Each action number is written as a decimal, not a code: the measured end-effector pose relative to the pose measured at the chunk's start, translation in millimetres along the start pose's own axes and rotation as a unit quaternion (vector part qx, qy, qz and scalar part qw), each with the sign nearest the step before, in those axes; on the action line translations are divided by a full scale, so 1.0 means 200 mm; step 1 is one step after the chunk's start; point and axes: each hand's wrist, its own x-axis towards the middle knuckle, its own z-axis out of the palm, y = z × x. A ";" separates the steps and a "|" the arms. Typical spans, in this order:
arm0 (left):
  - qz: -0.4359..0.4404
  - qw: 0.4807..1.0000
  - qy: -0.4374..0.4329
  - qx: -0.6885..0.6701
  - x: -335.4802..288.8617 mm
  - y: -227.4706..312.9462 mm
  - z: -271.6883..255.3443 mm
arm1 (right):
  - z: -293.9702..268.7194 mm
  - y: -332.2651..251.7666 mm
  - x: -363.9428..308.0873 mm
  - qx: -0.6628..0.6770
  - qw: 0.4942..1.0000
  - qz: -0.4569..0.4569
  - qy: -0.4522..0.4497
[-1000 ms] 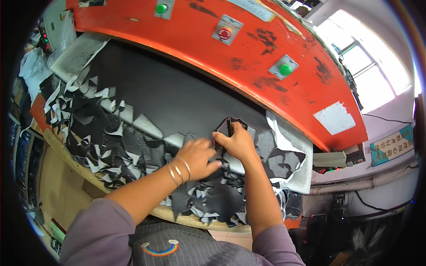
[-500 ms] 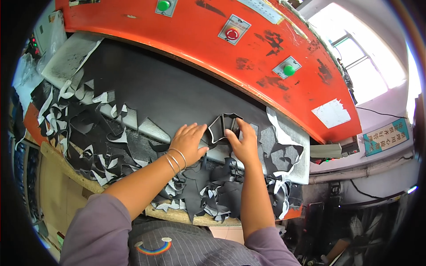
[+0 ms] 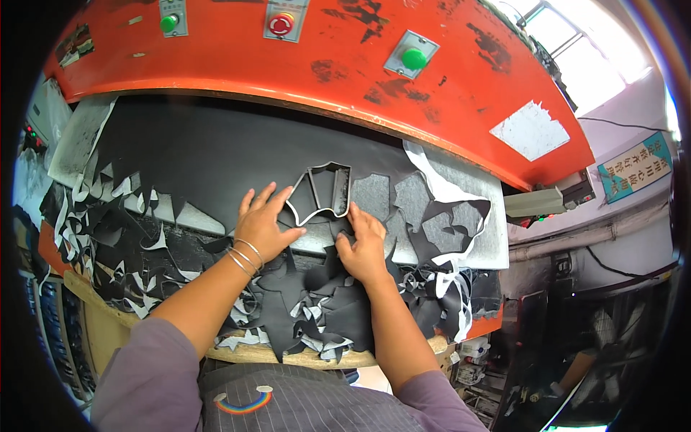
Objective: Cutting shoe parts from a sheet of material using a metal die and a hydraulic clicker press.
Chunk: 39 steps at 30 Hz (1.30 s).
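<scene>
Left hand (image 3: 263, 219): open, fingers spread, thumb held away from them; nothing gripped. Its index fingertip lies at the left corner of the metal cutter (image 3: 344, 189), touching or just beside it; cannot tell which. Right hand (image 3: 366, 245): partly open, fingers loosely bent, thumb apart from the index finger; nothing enclosed. Its index fingertip is at the lower right corner of the cutter, apparently in contact; the thumb is clear of it, nearer the front.

Cutter: hollow, open-topped frame with a wavy front edge and bars across the inside. Position: between and just beyond the two hands, on the front part of a black sheet (image 3: 194, 151), right of the sheet's middle. Pale grey patches (image 3: 372, 194) show directly to the right of the cutter, the nearest resembling it in outline. Farther right, a white strip (image 3: 448, 189) runs loosely over a pale board (image 3: 492, 248).

Scraps (image 3: 277, 309), black and white, lie in a heap under both wrists and along the front, some overhanging a wooden edge (image 3: 309, 358).

Behind the sheet: orange-red beam (image 3: 237, 68) of a machine, dark smears on its face. Controls on it: one red button (image 3: 281, 24), green button (image 3: 414, 59) to its right, another green button (image 3: 169, 24) to its left. Bracelets (image 3: 248, 252) on left wrist.
</scene>
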 end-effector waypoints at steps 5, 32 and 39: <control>0.017 0.999 0.011 0.026 0.04 0.06 0.04 | -0.07 0.05 0.03 -0.007 1.000 -0.009 -0.007; -0.020 0.998 -0.050 -0.040 0.07 0.15 0.06 | -0.16 0.19 0.04 0.074 0.996 -0.011 -0.041; -0.003 0.993 -0.109 -0.036 0.05 0.11 -0.02 | -0.16 0.14 0.01 0.046 0.998 -0.019 -0.035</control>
